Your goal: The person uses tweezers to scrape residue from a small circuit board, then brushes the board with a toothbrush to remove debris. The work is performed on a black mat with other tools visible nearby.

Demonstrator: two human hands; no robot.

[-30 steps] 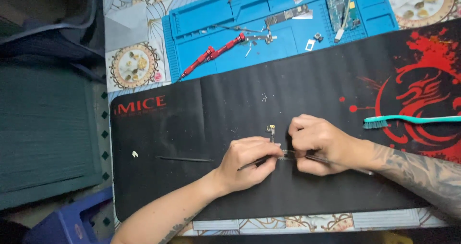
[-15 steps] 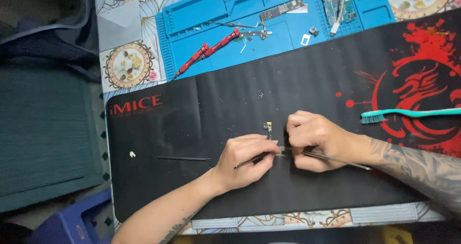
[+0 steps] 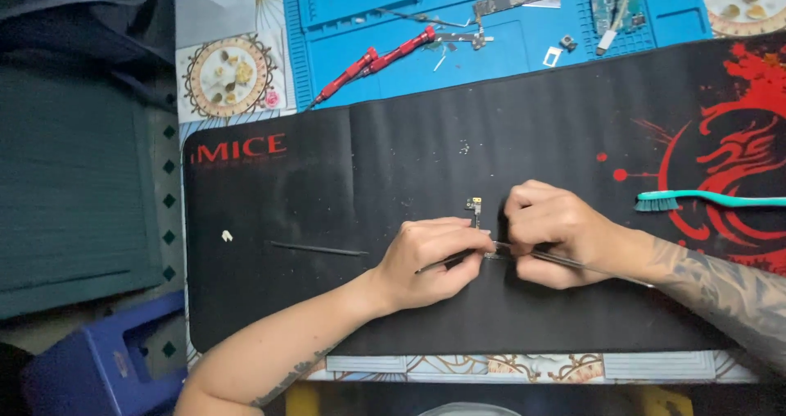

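Observation:
My left hand (image 3: 430, 260) is closed around a thin dark tool whose tip points at a tiny part (image 3: 494, 255) lying on the black desk mat (image 3: 344, 187). My right hand (image 3: 557, 232) grips slim metal tweezers (image 3: 589, 263) that meet the same small part from the right. Both hands nearly touch over it. A small flex-cable piece (image 3: 475, 207) with a gold end lies just above the hands on the mat.
A thin black spudger (image 3: 319, 249) lies left of my left hand. A teal toothbrush (image 3: 704, 198) rests at the right. Behind the mat is a blue repair mat (image 3: 491, 23) with a red screwdriver (image 3: 372, 60), circuit boards and small parts. A blue stool (image 3: 106, 367) stands lower left.
Both hands stay together over the small part with only slight finger movement. The camera view has shifted a little, so the whole scene sits slightly differently in frame.

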